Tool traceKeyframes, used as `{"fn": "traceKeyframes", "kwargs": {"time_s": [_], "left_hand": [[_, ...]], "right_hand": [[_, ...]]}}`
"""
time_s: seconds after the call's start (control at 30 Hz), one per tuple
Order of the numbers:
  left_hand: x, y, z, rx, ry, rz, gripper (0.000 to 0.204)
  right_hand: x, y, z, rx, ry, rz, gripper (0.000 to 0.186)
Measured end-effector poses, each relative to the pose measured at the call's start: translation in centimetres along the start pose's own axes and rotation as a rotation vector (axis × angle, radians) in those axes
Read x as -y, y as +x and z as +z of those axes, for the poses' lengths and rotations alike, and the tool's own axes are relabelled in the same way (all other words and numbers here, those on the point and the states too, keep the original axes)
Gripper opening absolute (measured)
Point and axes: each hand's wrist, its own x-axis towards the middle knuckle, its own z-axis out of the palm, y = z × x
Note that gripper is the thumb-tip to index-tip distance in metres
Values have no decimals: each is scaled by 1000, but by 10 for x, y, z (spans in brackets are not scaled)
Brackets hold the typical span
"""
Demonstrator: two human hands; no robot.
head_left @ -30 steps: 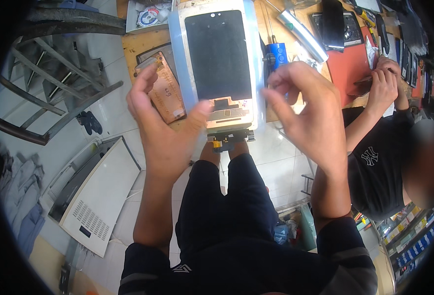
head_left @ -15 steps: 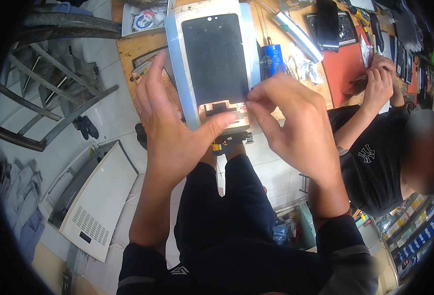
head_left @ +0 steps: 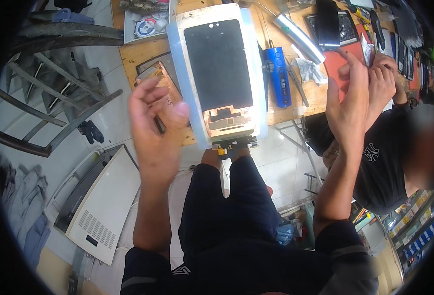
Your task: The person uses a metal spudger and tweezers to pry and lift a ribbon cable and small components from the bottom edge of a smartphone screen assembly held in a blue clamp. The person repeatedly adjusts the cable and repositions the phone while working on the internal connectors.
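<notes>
A dark phone screen panel (head_left: 218, 64) lies on a pale backing with light-blue margins (head_left: 259, 93) at the table's near edge. Copper-coloured film (head_left: 229, 118) shows at its near end, and a black flex cable (head_left: 234, 143) hangs over the edge. My left hand (head_left: 153, 123) hovers left of the panel, fingers loosely bent and apart, nothing seen in it. Beneath its fingers is a copper-coloured phone part (head_left: 170, 96). Off to the right, my right hand (head_left: 349, 96) is lifted near the orange mat (head_left: 338, 64), thumb and fingers apart, also with nothing visible in it.
A blue handheld tool (head_left: 278, 78), tweezers (head_left: 298, 83), crumpled tissue (head_left: 311, 71) and a silver tube (head_left: 299, 37) lie right of the panel. A co-worker's hands (head_left: 381, 81) are close beyond my right hand. A white box (head_left: 145, 34) stands at the far left.
Both hands have come away from the panel's near end: the left drew back to the left, the right swung far right. The copper film and the blue tool are now uncovered.
</notes>
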Motion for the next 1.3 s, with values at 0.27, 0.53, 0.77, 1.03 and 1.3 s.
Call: {"fn": "traceKeyframes", "kwargs": {"time_s": [0.27, 0.53, 0.77, 1.03, 1.3], "left_hand": [[6, 3, 12, 182, -116, -107, 109], [11, 1, 11, 199, -97, 0, 118], [9, 4, 13, 208, -51, -10, 129], [4, 7, 13, 184, -46, 26, 138], [-4, 13, -6, 124, 33, -82, 127]], "right_hand": [[52, -18, 8, 274, 587, 233, 62], [66, -11, 21, 436, 451, 77, 122], [72, -9, 21, 474, 490, 91, 125], [47, -11, 23, 478, 760, 337, 91], [-43, -33, 3, 163, 723, 634, 19]]}}
